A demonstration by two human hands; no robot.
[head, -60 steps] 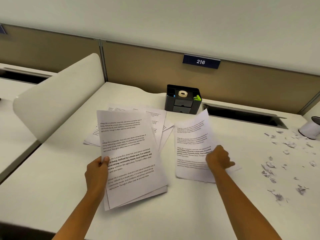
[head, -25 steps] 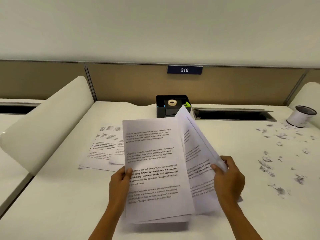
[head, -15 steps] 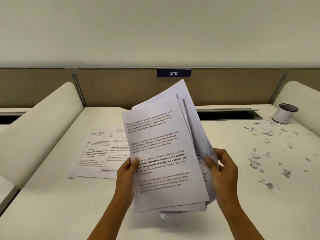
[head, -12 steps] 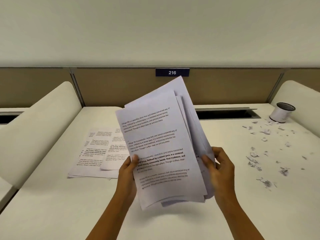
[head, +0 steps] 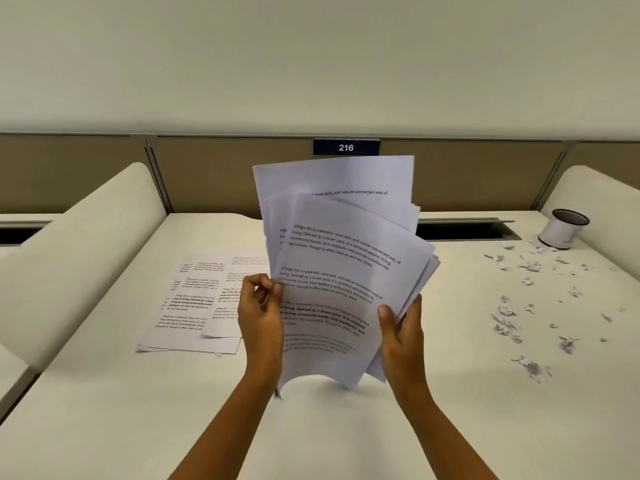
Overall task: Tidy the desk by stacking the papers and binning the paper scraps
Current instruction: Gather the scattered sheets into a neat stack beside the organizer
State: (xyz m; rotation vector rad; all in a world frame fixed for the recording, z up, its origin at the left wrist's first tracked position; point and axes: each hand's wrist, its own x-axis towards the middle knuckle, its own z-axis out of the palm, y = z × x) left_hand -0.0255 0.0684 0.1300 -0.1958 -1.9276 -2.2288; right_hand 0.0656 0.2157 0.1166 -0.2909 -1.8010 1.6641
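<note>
Holding up one fanned sheaf of white printed paper sheets [head: 343, 271], at least four edges showing, above the cream worktop [head: 138, 410]. Pinching its left edge with the left hand [head: 259, 310], clamping its lower right with the right hand [head: 401, 334]. Down left, one flat pile of printed sheets [head: 194, 306]; right, well over a dozen torn white paper scraps [head: 509, 317]; beyond, one white cylindrical bin [head: 562, 230].

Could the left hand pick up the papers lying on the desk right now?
Probably not yet: the left hand is pinching the held sheets. The desk papers lie close beside it, with nothing between.
</note>
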